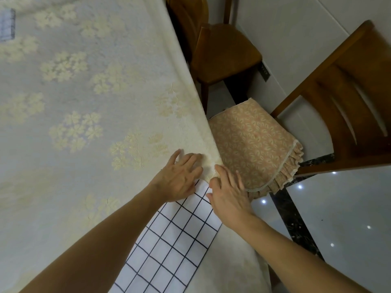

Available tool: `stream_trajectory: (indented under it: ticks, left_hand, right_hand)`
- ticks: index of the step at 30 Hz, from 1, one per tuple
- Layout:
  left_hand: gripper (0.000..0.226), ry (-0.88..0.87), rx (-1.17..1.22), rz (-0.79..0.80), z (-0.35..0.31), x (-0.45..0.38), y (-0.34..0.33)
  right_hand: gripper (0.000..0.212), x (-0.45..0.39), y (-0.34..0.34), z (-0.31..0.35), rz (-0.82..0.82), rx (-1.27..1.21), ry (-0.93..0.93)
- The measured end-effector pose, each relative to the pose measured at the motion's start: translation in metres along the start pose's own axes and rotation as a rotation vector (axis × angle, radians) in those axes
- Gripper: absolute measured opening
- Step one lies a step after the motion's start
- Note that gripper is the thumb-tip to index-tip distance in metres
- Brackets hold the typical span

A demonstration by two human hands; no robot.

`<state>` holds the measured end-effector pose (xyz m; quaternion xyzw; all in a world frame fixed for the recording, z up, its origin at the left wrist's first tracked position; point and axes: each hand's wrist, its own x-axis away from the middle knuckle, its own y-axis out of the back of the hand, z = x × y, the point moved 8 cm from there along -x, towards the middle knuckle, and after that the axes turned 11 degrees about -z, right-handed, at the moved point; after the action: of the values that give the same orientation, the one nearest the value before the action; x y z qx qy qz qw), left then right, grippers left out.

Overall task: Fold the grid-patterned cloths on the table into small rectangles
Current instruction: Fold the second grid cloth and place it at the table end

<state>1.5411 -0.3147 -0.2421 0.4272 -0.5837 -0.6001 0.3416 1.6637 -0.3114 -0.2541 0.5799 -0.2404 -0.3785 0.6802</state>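
A white cloth with a black grid (175, 240) lies as a long strip along the near right edge of the table, reaching toward the table corner. My left hand (179, 178) lies flat with fingers spread on the strip's far end and on the tablecloth. My right hand (228, 193) rests palm down beside it at the table corner; its thumb touches the strip's right edge and its fingertips touch the cream tablecloth. Neither hand visibly pinches the cloth. A second, greyish grid cloth (7, 24) lies folded at the far left edge of the view.
A cream tablecloth with raised flower patterns (84, 92) covers the table and hangs over its right edge. To the right stand a wooden chair with a peach floral cushion (254, 149) and another wooden chair (222, 49) farther back. Glossy floor (338, 218) lies beyond.
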Motion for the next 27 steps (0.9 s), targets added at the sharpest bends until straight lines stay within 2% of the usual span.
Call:
stream_trajectory:
  ticks: [8, 12, 19, 21, 23, 25, 27]
  left_hand:
    - [0.039, 0.002, 0.084, 0.073, 0.003, 0.004, 0.0]
    - [0.051, 0.005, 0.138, 0.111, 0.007, -0.001, 0.003]
    - [0.039, -0.064, 0.148, 0.135, 0.012, -0.012, 0.012]
    - [0.032, -0.087, 0.117, 0.12, 0.009, -0.011, 0.016]
    - [0.028, -0.109, 0.074, 0.082, 0.006, -0.01, 0.023]
    - [0.025, -0.128, 0.036, 0.04, 0.004, -0.008, 0.032]
    - [0.021, -0.145, 0.003, -0.015, 0.002, -0.007, 0.045]
  right_hand:
    - [0.015, 0.003, 0.012, 0.006, -0.066, -0.017, 0.078]
    - [0.011, 0.005, 0.023, 0.007, -0.131, -0.032, 0.122]
    - [0.008, -0.003, 0.045, 0.002, -0.219, -0.084, 0.11]
    - [0.011, -0.008, 0.048, -0.002, -0.18, -0.159, 0.072]
    - [0.024, -0.014, 0.05, -0.007, -0.105, -0.263, -0.005]
    - [0.04, -0.02, 0.047, -0.013, 0.011, -0.357, -0.1]
    - [0.043, -0.024, 0.041, -0.017, 0.132, -0.414, -0.153]
